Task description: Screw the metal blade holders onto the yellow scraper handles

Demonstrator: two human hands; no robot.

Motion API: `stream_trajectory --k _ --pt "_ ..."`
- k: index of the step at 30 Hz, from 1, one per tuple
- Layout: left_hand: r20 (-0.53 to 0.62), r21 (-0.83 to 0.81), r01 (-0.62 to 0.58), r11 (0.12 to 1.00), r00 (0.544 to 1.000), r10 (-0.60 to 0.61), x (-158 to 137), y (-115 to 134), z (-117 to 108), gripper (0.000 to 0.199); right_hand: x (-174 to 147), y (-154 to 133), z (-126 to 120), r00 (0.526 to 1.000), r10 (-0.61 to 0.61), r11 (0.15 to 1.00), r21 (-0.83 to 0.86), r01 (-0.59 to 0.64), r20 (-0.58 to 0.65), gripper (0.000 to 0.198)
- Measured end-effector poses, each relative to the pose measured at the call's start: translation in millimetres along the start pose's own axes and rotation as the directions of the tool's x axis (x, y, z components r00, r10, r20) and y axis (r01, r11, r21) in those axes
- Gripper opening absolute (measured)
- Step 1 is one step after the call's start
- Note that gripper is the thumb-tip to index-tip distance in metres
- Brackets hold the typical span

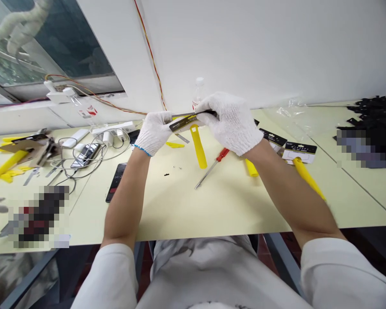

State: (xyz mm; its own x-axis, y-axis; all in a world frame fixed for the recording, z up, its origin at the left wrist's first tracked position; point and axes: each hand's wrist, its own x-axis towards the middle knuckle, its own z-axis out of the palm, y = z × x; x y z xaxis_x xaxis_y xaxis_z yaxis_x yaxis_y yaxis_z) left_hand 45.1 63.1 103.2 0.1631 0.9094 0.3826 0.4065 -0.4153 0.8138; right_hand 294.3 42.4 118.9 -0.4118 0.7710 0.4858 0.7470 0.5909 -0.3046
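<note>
Gripping a narrow black-and-yellow printed packaging card [188,120] at opposite ends, the white-gloved left hand [154,131] and right hand [231,122] pinch it closed-fingered; a yellow plastic strip [199,148] hangs below their fingertips.

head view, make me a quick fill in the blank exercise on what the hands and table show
1. Both hands wear white knit ____.
2. The left hand and right hand together hold a flat tool with a ____ handle hanging below it.
3. The screwdriver lying on the table has a ____ handle.

Missing words: gloves; yellow; red
</note>
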Motion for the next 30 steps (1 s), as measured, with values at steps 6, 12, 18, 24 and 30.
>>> stream_trajectory --k 6,12,18,24,30 --pt "-0.212 -0.133 0.036 0.99 0.975 -0.064 14 -15 -13 0.033 -22 -11 9 0.973 -0.214 0.972 -0.08 0.221 0.086 0.029" --pt "-0.337 -0.241 0.017 0.97 0.936 -0.1 34 -49 -45 0.052 -44 -12 10 0.939 -0.189 0.953 -0.177 0.246 0.287 0.033" --pt "-0.394 -0.362 0.033 0.932 0.9 -0.185 43 -68 -86 0.072 -34 41 5 0.967 0.254 0.966 -0.034 -0.255 -0.021 0.023" --pt "-0.286 -0.271 0.059 0.961 0.948 -0.139 41 -73 -88 0.079 -17 141 7 0.712 0.699 0.71 -0.052 -0.702 -0.066 0.041" --pt "-0.286 -0.399 0.097 0.912 0.932 -0.224 40 -62 -61 0.073 -20 164 16 0.721 0.692 0.672 -0.396 -0.627 0.033 0.046"
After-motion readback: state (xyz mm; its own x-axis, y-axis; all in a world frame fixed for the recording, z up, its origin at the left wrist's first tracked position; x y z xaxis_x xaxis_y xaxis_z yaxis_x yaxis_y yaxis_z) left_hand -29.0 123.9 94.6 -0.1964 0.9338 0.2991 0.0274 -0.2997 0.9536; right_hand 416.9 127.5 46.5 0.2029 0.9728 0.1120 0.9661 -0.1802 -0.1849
